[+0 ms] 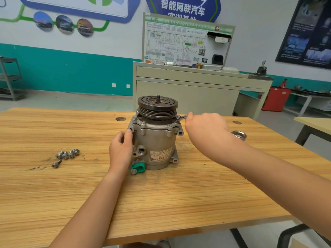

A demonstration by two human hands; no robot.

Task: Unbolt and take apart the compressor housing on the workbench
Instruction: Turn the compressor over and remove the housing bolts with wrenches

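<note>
Surface (179, 203): wood-look laminate, fine striped grain, a few dark scuffs to the left. Both bare forearms reach across it from the near edge.

Bolts (67, 155): loose, flanged, bright metal, lying in a tight cluster left of centre and well apart from the housing. One lies just nearer than the rest.

Left hand (120, 149): fingers curled round the left flank of the compressor (155, 140), thumb pressed on its upper flange, gripping it.

The compressor stands upright at mid-surface. Body is a dull grey cast-metal cylinder with lugs and round ports. A pale printed label (160, 154) faces near, and a green plastic clip (138, 167) sits at the base, near left. Hex bolt heads are still seated around the top flange.

Right hand (206, 127): closed round a steel wrench (239, 135). The ring end sticks out beside the wrist. The far end sits at a bolt on the right of the flange; exact seating cannot be told.

Pulley (157, 106): dark, rusty, grooved disc on top of the housing, with a threaded stub at its centre.

Beyond the surface stands a beige metal cabinet (188, 97), carrying an upright wiring-diagram board (186, 42). A red bin (275, 99) is at far right and a grey rack (9, 77) at far left. The wall is white above and teal below.
</note>
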